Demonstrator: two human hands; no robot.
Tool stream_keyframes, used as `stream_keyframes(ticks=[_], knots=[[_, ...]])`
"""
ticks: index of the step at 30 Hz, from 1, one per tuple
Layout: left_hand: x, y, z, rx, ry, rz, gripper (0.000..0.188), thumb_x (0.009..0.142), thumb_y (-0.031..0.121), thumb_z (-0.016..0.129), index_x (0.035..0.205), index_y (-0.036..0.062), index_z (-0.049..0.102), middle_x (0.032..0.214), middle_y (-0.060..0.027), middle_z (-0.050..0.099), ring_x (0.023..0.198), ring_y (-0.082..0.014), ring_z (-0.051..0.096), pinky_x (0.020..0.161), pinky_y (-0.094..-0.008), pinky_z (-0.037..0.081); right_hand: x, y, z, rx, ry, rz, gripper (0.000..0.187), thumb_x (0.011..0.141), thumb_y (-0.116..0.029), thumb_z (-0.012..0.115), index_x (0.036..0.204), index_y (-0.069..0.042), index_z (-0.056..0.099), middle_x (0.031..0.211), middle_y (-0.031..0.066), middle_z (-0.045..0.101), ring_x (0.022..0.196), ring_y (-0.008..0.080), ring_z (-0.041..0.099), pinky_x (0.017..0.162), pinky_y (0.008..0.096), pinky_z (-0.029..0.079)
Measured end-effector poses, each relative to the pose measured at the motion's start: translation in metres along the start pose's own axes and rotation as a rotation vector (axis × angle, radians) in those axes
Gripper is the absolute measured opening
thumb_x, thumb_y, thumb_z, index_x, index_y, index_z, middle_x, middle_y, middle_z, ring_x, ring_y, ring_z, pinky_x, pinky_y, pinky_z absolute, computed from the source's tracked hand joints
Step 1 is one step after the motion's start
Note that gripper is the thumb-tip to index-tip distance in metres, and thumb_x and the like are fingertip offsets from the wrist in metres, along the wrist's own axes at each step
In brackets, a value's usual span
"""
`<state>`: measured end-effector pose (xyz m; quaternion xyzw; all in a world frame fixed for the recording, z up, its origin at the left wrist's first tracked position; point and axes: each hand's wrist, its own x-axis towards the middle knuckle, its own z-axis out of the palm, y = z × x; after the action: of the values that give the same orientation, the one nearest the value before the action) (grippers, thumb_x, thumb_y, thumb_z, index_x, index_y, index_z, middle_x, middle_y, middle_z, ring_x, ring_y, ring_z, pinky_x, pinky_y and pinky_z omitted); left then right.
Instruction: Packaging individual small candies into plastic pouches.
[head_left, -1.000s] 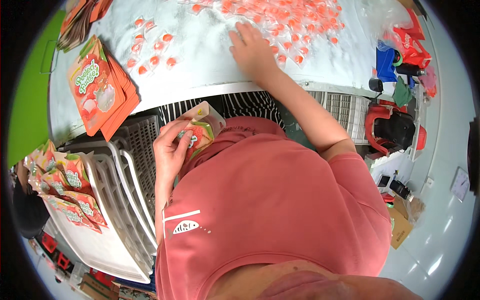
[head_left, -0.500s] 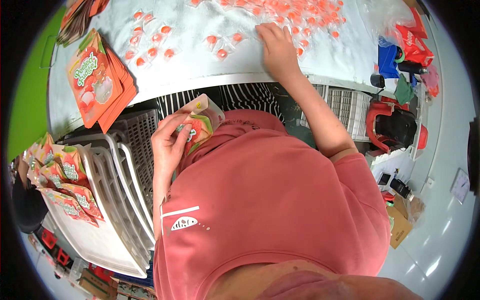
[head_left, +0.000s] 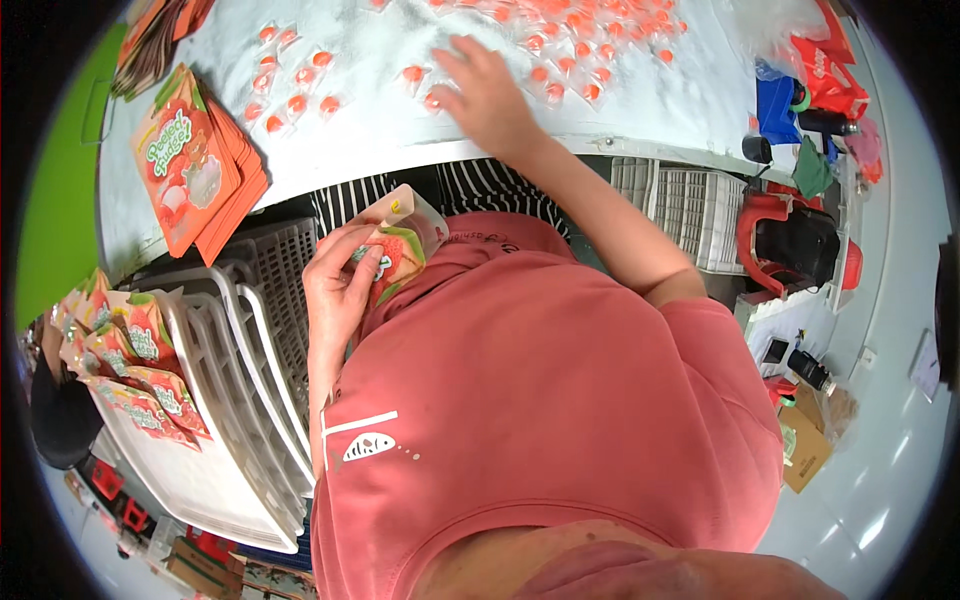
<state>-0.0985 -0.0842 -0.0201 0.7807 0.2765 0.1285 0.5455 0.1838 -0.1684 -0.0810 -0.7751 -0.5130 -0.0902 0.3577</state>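
My left hand grips a small printed pouch, red, green and cream, close to my body just below the table edge. The pouch's mouth gapes toward the table. Over the white tabletop, my right hand is open with fingers apart and nothing seen in it. Its thumb and fingertips are beside a few clear-wrapped orange-red candies, and the hand may hide one. A wide spread of the same candies lies farther back to the right. Another small cluster of candies sits to the left.
A stack of flat pouches overhangs the table's left edge, with more pouches behind. Filled pouches lie on stacked white trays at lower left. White baskets and a black-and-red bag stand at right.
My right hand has moved left from the edge of the large candy spread to the small group of candies, uncovering a few candies behind it. My left hand and the pouch stay put.
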Motion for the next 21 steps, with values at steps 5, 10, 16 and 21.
stream_keyframes(ticks=[5, 10, 16, 21], knots=[[-0.002, 0.003, -0.001, 0.009, -0.014, -0.025, 0.021, 0.09, 0.002, 0.069, 0.111, 0.0011, 0.071, 0.117, -0.0083, 0.069, 0.093, -0.0117, 0.063, 0.064, -0.0229, 0.048, 0.002, -0.022, 0.004, -0.02, -0.044, -0.089, 0.036, 0.094, -0.019, 0.062, 0.128, -0.008, 0.061, 0.138, 0.018, 0.051, 0.117, 0.0326, 0.058, 0.097, 0.039, 0.049], [0.001, 0.003, 0.0, -0.004, 0.015, 0.002, 0.021, 0.091, 0.002, 0.069, 0.111, 0.0011, 0.071, 0.116, -0.0074, 0.069, 0.09, -0.0098, 0.062, 0.064, -0.0218, 0.048, -0.02, 0.015, -0.046, 0.137, 0.168, 0.013, 0.027, 0.093, -0.007, 0.059, 0.119, -0.002, 0.064, 0.12, 0.0162, 0.064, 0.111, 0.0326, 0.063, 0.094, 0.0377, 0.05], [0.009, -0.001, 0.001, -0.007, -0.04, 0.014, 0.019, 0.091, 0.002, 0.069, 0.11, 0.0003, 0.071, 0.114, -0.0083, 0.069, 0.091, -0.0107, 0.063, 0.066, -0.0229, 0.05, -0.043, 0.06, -0.092, 0.023, 0.239, 0.141, 0.028, 0.092, -0.003, 0.056, 0.119, -0.003, 0.065, 0.118, 0.0156, 0.066, 0.108, 0.0329, 0.063, 0.094, 0.0359, 0.05], [0.011, -0.005, 0.004, 0.014, -0.05, 0.074, 0.019, 0.09, 0.002, 0.069, 0.109, 0.0002, 0.071, 0.115, -0.0099, 0.069, 0.093, -0.0142, 0.064, 0.068, -0.0242, 0.052, -0.046, 0.065, -0.077, -0.151, 0.113, 0.086, 0.029, 0.093, -0.007, 0.058, 0.122, -0.004, 0.064, 0.124, 0.0152, 0.063, 0.113, 0.0339, 0.06, 0.097, 0.0374, 0.049]])
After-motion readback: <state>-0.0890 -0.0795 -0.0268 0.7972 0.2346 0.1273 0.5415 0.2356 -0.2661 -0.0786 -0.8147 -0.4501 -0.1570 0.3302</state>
